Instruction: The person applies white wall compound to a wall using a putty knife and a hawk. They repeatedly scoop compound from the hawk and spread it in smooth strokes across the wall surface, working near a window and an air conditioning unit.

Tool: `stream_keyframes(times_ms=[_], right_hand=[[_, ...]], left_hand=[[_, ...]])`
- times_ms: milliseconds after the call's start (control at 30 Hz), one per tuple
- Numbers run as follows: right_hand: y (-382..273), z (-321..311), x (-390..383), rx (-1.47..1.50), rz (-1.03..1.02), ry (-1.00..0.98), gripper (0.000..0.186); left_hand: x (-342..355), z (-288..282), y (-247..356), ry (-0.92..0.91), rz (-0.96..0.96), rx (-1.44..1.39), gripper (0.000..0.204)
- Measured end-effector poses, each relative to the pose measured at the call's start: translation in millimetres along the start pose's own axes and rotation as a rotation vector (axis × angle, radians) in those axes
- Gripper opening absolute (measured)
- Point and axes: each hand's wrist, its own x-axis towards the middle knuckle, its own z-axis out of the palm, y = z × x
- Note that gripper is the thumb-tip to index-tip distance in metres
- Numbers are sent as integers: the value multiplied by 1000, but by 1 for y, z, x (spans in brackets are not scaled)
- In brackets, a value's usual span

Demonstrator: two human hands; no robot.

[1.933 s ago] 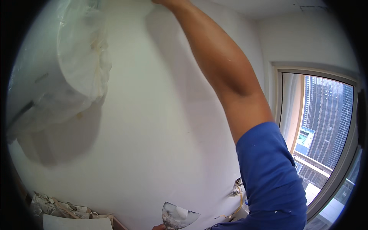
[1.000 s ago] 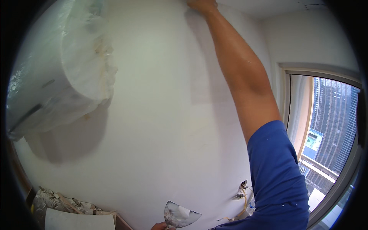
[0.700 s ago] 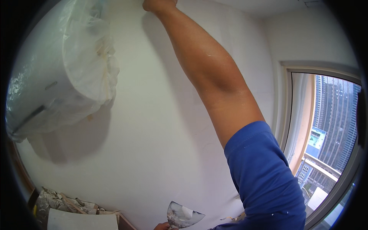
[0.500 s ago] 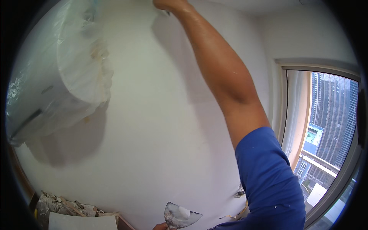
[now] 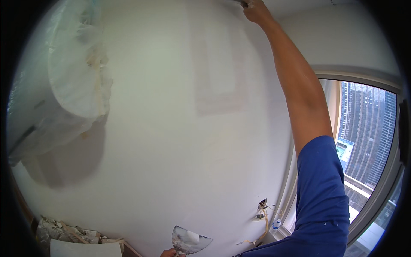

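- The scraper (image 5: 190,241) in my left hand (image 5: 168,253) has a broad grey blade flaring like a fan, its wide edge tilted up and to the right, near the lower edge of view; 1 white patch sits mid-blade, with smeared residue toward the handle end.
- The dark tool (image 5: 244,4) gripped in my right hand (image 5: 257,12) is high up by the wall, mostly cut off; I cannot tell its full shape.
- The wall (image 5: 158,128) is off-white and upright, with greyish bands around 1 paler strip.
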Motion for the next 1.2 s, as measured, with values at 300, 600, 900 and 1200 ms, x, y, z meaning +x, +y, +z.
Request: stream_keyframes(times_ms=[300, 600, 900, 1200], right_hand=[[-4, 8, 6, 8, -89, 40, 39], [-38, -81, -209, 430, 33, 327, 24], [-195, -95, -604, 1278, 323, -721, 47], [-228, -102, -644, 1084, 174, -1140, 57]], left_hand=[[-1, -2, 2, -27, 10, -8, 30], [30, -13, -57, -43, 197, 90, 32], [12, 4, -22, -155, -198, -603, 43], [2, 11, -18, -127, -177, -523, 31]])
